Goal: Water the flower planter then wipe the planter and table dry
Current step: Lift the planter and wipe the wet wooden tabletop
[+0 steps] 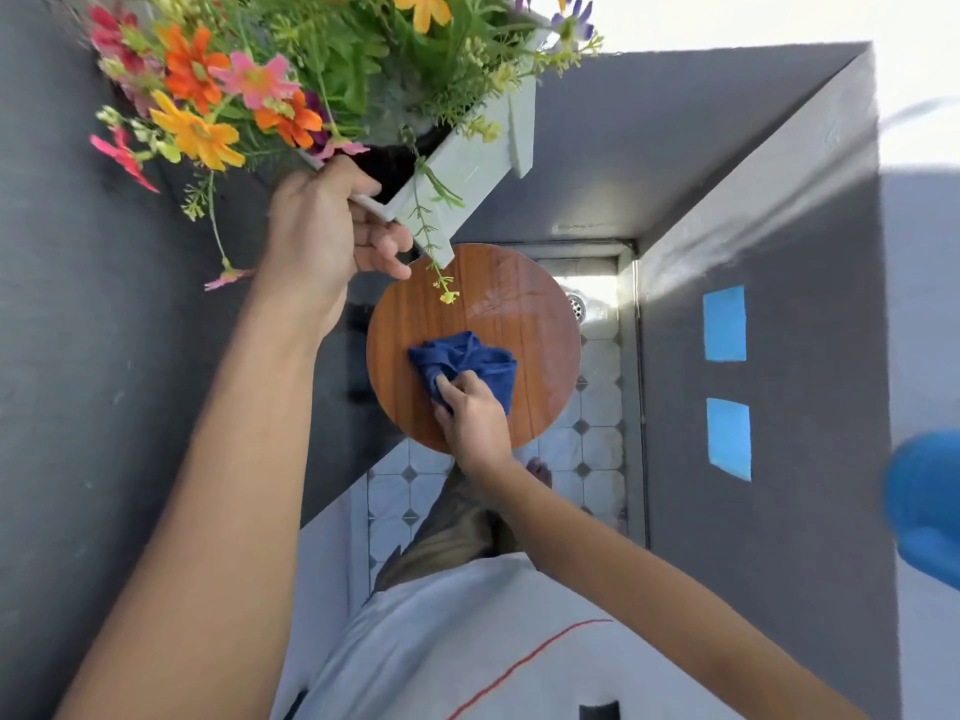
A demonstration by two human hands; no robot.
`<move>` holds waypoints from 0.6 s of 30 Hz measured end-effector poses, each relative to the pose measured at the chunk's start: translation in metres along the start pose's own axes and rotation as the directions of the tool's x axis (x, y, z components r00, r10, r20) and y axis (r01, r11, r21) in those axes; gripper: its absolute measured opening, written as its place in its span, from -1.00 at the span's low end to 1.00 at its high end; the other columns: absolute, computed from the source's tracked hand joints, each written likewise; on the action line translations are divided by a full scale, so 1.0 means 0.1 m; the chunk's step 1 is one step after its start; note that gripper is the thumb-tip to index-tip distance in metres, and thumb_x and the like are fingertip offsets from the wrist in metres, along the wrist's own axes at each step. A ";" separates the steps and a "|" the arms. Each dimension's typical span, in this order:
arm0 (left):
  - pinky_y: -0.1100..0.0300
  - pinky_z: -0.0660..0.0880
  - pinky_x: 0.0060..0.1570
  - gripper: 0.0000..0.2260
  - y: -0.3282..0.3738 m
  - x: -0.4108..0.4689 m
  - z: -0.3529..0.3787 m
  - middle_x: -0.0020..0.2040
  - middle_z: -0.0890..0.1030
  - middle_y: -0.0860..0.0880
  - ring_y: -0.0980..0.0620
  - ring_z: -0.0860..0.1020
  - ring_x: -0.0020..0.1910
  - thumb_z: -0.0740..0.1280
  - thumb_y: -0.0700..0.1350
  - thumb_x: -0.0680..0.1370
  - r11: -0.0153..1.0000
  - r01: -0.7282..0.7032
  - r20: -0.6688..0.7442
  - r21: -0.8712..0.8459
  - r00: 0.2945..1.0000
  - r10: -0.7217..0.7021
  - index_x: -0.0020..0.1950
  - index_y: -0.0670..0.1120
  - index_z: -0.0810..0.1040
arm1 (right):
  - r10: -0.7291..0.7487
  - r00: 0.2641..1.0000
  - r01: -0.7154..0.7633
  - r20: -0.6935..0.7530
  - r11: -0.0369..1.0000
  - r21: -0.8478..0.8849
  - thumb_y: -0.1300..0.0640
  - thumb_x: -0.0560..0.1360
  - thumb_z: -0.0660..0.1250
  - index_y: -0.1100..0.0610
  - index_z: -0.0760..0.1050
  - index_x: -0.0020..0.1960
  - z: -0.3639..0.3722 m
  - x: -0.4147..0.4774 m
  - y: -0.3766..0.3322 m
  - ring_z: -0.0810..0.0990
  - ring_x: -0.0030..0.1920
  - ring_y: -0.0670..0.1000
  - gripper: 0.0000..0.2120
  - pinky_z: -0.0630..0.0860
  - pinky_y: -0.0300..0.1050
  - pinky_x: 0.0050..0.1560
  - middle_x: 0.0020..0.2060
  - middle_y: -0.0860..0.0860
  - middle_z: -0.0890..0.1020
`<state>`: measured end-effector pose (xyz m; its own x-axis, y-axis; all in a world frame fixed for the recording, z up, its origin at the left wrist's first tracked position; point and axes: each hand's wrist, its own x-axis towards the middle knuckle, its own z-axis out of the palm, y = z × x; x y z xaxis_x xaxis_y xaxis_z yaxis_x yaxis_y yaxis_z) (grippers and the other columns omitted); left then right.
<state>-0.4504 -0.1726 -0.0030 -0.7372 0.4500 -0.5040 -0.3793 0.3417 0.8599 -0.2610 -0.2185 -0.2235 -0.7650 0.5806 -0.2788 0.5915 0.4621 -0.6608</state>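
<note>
The left hand (332,226) grips the near rim of the planter (467,163), fingers curled under the edge and thumb over it, holding the pale box lifted and tilted above the table (415,314). One corner of the planter hangs over the table's edge at about 11 o'clock; whether it touches the wood cannot be told. Flowers (208,96) in orange, pink, yellow and purple spill out toward 10 and 12 o'clock, and a thin green sprig with a small yellow bloom (448,296) dangles over the tabletop.

The right hand (470,413) presses a crumpled blue cloth (467,361) onto the round wooden table, fingers closed on its near folds. The cloth sits just below the table's centre, toward 6 o'clock. A pale wet sheen shows on the wood at 1 to 3 o'clock.

Beyond the table at 3 o'clock is a tiled floor (597,449) with a drain (575,304). A grey wall (779,511) on that side carries two blue squares (724,324).
</note>
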 end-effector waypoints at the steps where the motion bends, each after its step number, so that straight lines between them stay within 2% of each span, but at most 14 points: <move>1: 0.23 0.46 -0.56 -0.85 -0.01 0.00 0.00 -0.17 0.42 -0.33 0.04 0.48 -0.59 0.16 -0.23 0.52 1.000 0.005 -0.004 -0.002 1.000 -0.005 0.02 -0.27 0.44 | -0.049 0.996 0.050 0.068 0.999 -0.011 0.21 0.53 0.36 0.17 0.52 0.30 0.12 -0.07 -0.12 0.53 -0.02 0.15 -0.66 0.51 -0.01 -0.26 -0.03 0.11 0.52; 3: 0.23 0.46 -0.56 -0.84 -0.03 0.01 0.00 -0.21 0.42 -0.33 0.03 0.49 -0.59 0.16 -0.22 0.52 1.000 0.014 -0.004 0.000 1.000 -0.014 0.01 -0.28 0.44 | -0.125 0.974 0.133 0.186 0.991 -0.029 0.21 0.54 0.33 0.15 0.49 0.31 0.25 -0.21 -0.25 0.50 -0.02 0.14 -0.66 0.51 0.03 -0.37 -0.03 0.10 0.49; 5: 0.23 0.46 -0.56 -0.84 -0.06 0.01 0.00 -0.27 0.44 -0.30 0.03 0.48 -0.59 0.16 -0.22 0.52 1.000 0.012 -0.004 0.009 1.000 -0.012 0.01 -0.28 0.45 | -0.149 0.968 0.159 0.202 0.987 -0.033 0.19 0.55 0.32 0.13 0.49 0.32 0.21 -0.28 -0.20 0.50 -0.01 0.12 -0.66 0.53 0.02 -0.40 -0.02 0.08 0.49; 9: 0.22 0.47 -0.55 -0.83 -0.10 0.04 -0.02 -0.38 0.51 -0.26 0.03 0.47 -0.59 0.15 -0.22 0.52 1.000 0.014 -0.015 0.002 1.000 -0.014 0.00 -0.29 0.45 | -0.101 0.991 0.107 0.093 0.992 -0.069 0.20 0.53 0.37 0.14 0.53 0.33 -0.19 -0.26 0.28 0.56 -0.02 0.11 -0.63 0.51 -0.07 -0.29 -0.02 0.08 0.55; 13: 0.22 0.47 -0.56 -0.84 -0.11 0.05 -0.03 -0.40 0.53 -0.25 0.03 0.48 -0.59 0.15 -0.23 0.52 1.000 0.005 -0.015 0.000 1.000 -0.005 0.00 -0.29 0.43 | 0.048 0.996 -0.057 -0.077 0.992 -0.113 0.22 0.52 0.39 0.18 0.57 0.29 -0.77 0.03 0.83 0.59 -0.07 0.14 -0.67 0.50 -0.09 -0.22 -0.02 0.09 0.56; 16: 0.21 0.48 -0.56 -0.87 -0.09 0.04 -0.03 -0.49 0.56 -0.16 0.02 0.47 -0.59 0.14 -0.24 0.53 1.000 -0.005 -0.016 -0.009 1.000 0.005 -0.04 -0.27 0.43 | 0.148 0.971 -0.170 -0.188 0.980 -0.108 0.21 0.53 0.36 0.19 0.56 0.29 -0.99 0.43 0.92 0.59 -0.03 0.17 -0.67 0.52 -0.04 -0.13 0.05 0.15 0.57; 18: 0.22 0.48 -0.56 -0.88 -0.08 0.04 -0.02 -0.50 0.56 -0.15 0.02 0.46 -0.60 0.14 -0.24 0.53 1.000 -0.012 -0.011 -0.011 1.000 0.012 -0.09 -0.26 0.43 | 0.171 0.953 -0.200 -0.250 0.976 -0.092 0.22 0.53 0.34 0.18 0.55 0.28 -0.97 0.70 0.78 0.59 -0.05 0.16 -0.68 0.51 -0.06 -0.16 0.06 0.15 0.57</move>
<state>-0.4516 -0.1749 -0.0119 -0.7478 0.4451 -0.4927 -0.3765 0.3268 0.8668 -0.2437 -0.0765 -0.2266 -0.5637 0.8003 -0.2043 0.7532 0.3965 -0.5248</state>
